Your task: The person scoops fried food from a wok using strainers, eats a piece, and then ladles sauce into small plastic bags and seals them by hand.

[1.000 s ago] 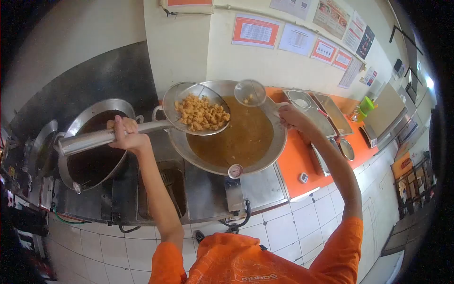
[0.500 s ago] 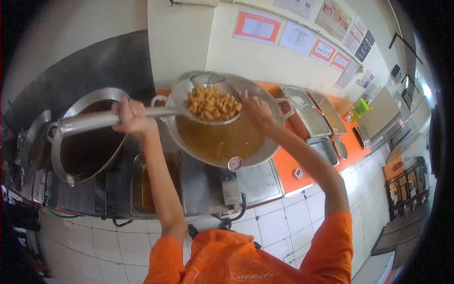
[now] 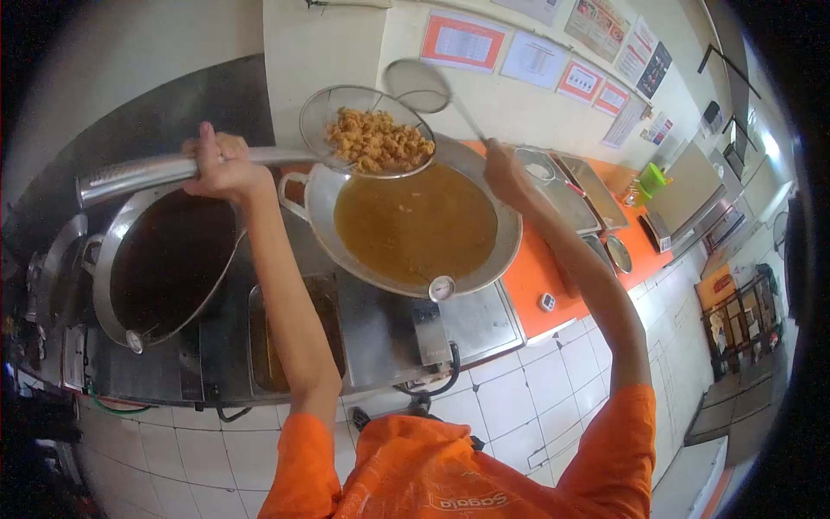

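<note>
With our left hand [image 3: 223, 164] we are gripping the handle of a large strainer [image 3: 324, 108], holding golden fried pieces [image 3: 380, 138] over the far side of the oil-filled wok [image 3: 322, 203]. With our right hand [image 3: 510, 177] we are grasping a small skimmer [image 3: 418, 85], its motion-blurred head showing beside the strainer's far rim, while notices [image 3: 463, 41] are hanging beyond.

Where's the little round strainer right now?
In the head view, the little strainer is near the top centre, held by the right hand, at the upper right edge of the big strainer with golden bits.
</note>
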### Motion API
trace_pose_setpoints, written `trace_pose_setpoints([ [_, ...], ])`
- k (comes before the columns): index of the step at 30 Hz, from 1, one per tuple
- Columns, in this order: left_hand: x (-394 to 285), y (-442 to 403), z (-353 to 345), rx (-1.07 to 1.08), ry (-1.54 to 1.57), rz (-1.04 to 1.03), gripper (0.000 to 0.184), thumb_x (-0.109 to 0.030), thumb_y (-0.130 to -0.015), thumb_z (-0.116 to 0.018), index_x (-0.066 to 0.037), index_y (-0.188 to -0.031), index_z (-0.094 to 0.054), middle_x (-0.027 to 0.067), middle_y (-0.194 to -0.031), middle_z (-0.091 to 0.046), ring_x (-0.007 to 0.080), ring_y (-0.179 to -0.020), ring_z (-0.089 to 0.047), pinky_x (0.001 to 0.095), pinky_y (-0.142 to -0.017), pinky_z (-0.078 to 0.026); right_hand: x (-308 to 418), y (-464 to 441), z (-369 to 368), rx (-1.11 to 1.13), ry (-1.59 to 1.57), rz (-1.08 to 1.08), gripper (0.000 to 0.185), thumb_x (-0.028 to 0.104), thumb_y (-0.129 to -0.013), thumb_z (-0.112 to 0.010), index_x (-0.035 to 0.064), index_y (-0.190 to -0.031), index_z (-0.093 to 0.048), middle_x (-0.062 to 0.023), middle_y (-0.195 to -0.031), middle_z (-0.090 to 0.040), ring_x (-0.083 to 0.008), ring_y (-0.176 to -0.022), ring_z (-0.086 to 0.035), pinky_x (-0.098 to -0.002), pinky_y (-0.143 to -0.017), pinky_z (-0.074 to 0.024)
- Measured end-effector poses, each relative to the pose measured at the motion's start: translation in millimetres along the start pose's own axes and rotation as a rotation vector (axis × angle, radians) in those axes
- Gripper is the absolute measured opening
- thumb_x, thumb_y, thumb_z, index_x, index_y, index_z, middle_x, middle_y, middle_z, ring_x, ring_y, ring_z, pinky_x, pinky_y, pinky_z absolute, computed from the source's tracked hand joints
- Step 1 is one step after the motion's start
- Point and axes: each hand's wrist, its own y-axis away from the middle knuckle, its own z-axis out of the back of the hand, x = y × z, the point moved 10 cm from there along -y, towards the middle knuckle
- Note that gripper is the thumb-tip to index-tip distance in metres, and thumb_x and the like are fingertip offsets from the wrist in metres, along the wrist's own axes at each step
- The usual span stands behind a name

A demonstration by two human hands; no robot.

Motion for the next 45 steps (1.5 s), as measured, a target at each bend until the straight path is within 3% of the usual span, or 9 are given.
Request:
trace_pose_setpoints([
  [5, 1, -7, 6, -0.006, 0.004, -0.026, 0.034, -0.006, -0.072, -0.065, -0.013, -0.057, -0.035, -0.0031, -0.045, -0.032, 0.0074, -0.036, -0.028, 0.0231, -0.037, -0.018, -70, 31, -44, 0.303, -0.457, -0.625, 0.026, 0.016, -0.077, -0.057, -0.0026, -0.096, -0.06, -0.0226, -0.082, -0.062, -0.0318, -0.068, -0.064, -0.0437, -0.059, -0.0515],
  [10, 13, -7, 6, -0.015, 0.013, 0.002, 0.034, -0.006, -0.073, -0.064, -0.013, -0.058, -0.034, -0.0037, -0.046, -0.032, 0.0062, -0.037, -0.027, 0.0224, -0.037, -0.019, -45, 26, -175, 0.381, 0.075, -0.028, 0.029, 0.017, -0.073, -0.058, -0.0028, -0.095, -0.062, -0.0174, -0.078, -0.065, -0.0327, -0.072, -0.065, -0.0457, -0.061, -0.0509],
  [12, 11, -2, -1, 0.007, 0.01, -0.021, 0.034, -0.005, -0.073, -0.063, -0.014, -0.059, -0.033, -0.0045, -0.048, -0.032, 0.0054, -0.038, -0.027, 0.0213, -0.037, -0.02, -17, 28, -177, 0.173, -0.318, -0.175, 0.018, 0.008, -0.076, -0.05, 0.0003, -0.068, -0.064, -0.0161, -0.075, -0.065, -0.0319, -0.066, -0.062, -0.044, -0.056, -0.0482],
  [17, 35, -3, 9, -0.048, 0.053, 0.026, 0.034, -0.003, -0.073, -0.063, -0.013, -0.058, -0.034, -0.0052, -0.048, -0.031, 0.0051, -0.039, -0.027, 0.0208, -0.037, -0.02, 36, 51, -275, 0.839, -1.629, -0.744, 0.014, 0.012, -0.086, -0.046, 0.0034, -0.09, -0.057, -0.0036, -0.055, -0.044, -0.0118, -0.042, -0.042, -0.0225, -0.035, -0.0327],
  [20, 29, 4, 2, 0.017, 0.019, -0.011, 0.034, -0.004, -0.073, -0.063, -0.013, -0.058, -0.035, -0.0048, -0.047, -0.032, 0.005, -0.038, -0.026, 0.0213, -0.037, -0.02, 25, 73, -262, 0.954, -1.889, -1.059, 0.013, 0.014, -0.089, -0.044, 0.0054, -0.096, -0.051, 0.0054, -0.057, -0.031, -0.0027, -0.042, -0.032, -0.0154, -0.034, -0.0251],
  [30, 51, 7, -17, 0.166, -0.106, 0.023, 0.03, -0.002, -0.074, -0.061, -0.011, -0.057, -0.038, -0.0024, -0.046, -0.036, 0.0055, -0.036, -0.029, 0.0217, -0.036, -0.021, -98, 92, -120, 0.982, -1.479, -1.15, 0.015, 0.014, -0.09, -0.043, 0.0091, -0.076, -0.049, 0.0067, -0.053, -0.034, -0.0013, -0.038, -0.028, -0.0135, -0.031, -0.0218],
  [37, 53, 3, -27, 0.194, -0.156, 0.044, 0.031, -0.003, -0.074, -0.061, -0.011, -0.054, -0.038, -0.0006, -0.045, -0.037, 0.0065, -0.035, -0.03, 0.0221, -0.036, -0.021, -128, 24, -26, 0.784, -1.196, -0.937, 0.029, 0.02, -0.088, -0.048, 0.0117, -0.062, -0.041, 0.005, -0.049, -0.035, -0.0035, -0.035, -0.03, -0.0188, -0.029, -0.0233],
  [38, 53, 1, -29, 0.185, -0.157, 0.062, 0.031, -0.004, -0.074, -0.061, -0.011, -0.054, -0.038, -0.0006, -0.045, -0.037, 0.007, -0.035, -0.03, 0.0221, -0.036, -0.02, -130, 2, -26, 0.761, -1.037, -0.654, 0.028, 0.02, -0.088, -0.049, 0.0111, -0.062, -0.043, 0.0039, -0.049, -0.036, -0.0049, -0.035, -0.03, -0.0201, -0.029, -0.0235],
  [45, 35, -9, -22, 0.081, -0.142, 0.108, 0.031, -0.006, -0.074, -0.061, -0.013, -0.056, -0.036, -0.0022, -0.043, -0.032, 0.0073, -0.034, -0.028, 0.0224, -0.036, -0.021, 49, -59, 14, 0.315, -0.072, 0.005, 0.034, 0.015, -0.085, -0.045, -0.0049, -0.112, -0.038, -0.0161, -0.075, -0.058, -0.0257, -0.069, -0.058, -0.0366, -0.053, -0.048],
])
